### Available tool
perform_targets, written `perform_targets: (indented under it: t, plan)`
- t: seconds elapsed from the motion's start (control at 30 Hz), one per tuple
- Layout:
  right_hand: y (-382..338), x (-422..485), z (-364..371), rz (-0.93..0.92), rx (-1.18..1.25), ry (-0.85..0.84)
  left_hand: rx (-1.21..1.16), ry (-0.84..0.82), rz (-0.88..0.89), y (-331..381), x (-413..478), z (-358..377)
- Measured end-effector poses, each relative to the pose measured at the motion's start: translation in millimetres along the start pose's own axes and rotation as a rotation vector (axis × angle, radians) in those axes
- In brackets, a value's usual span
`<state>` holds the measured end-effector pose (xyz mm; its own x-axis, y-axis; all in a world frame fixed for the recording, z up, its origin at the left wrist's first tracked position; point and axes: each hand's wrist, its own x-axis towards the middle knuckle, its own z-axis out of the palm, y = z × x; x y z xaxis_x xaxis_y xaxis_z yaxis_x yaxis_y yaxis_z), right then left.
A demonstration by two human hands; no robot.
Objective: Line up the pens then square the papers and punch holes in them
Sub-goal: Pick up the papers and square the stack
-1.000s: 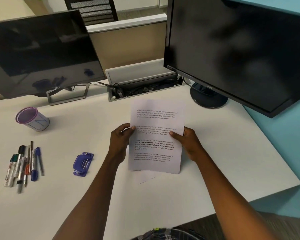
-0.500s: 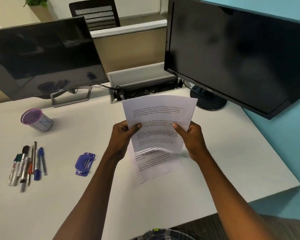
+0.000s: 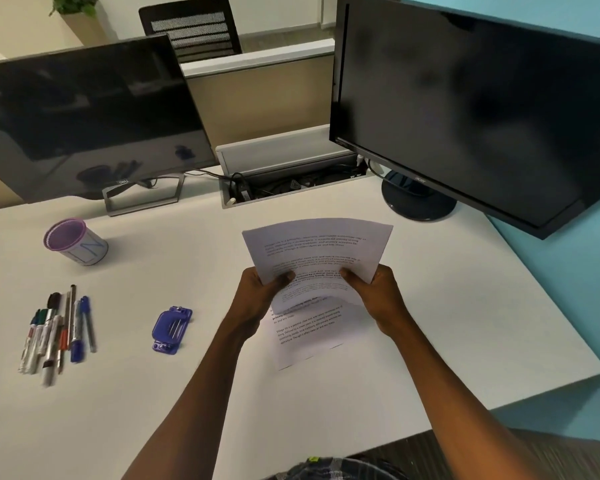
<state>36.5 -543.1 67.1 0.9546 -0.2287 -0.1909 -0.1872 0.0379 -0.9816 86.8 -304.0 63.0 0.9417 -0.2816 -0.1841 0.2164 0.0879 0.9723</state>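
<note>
Both hands hold a printed sheet of paper lifted and curved above the white desk. My left hand grips its left edge and my right hand its right edge. Another printed sheet lies flat on the desk below, skewed, partly hidden by the raised sheet. Several pens and markers lie side by side in a row at the left. A blue hole punch rests between the pens and the papers.
A purple-rimmed pen cup stands at the back left. Two dark monitors stand behind, with an open cable tray between them. The desk edge runs close on the right and front.
The top sheet has been lifted off the desk and tilted back, uncovering the skewed sheet beneath. Both hands rose with it.
</note>
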Motion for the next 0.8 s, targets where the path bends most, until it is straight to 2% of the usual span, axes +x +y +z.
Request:
perform_targets:
  t: [0.23,0.37,0.5,0.8]
  plan:
    - [5,7,-3,0.046,-0.044,0.039,0.004,0.057,-0.067,-7,-1,9]
    - [3,15,-10,-0.017,-0.169,0.056,-0.013,0.073,-0.131,-14,-3,10]
    - [9,23,-11,-0.025,-0.268,0.054,-0.070,0.147,-0.215,-23,-10,10]
    - [29,38,4,0.074,-0.368,0.051,-0.009,0.355,-0.301,-53,-19,-5]
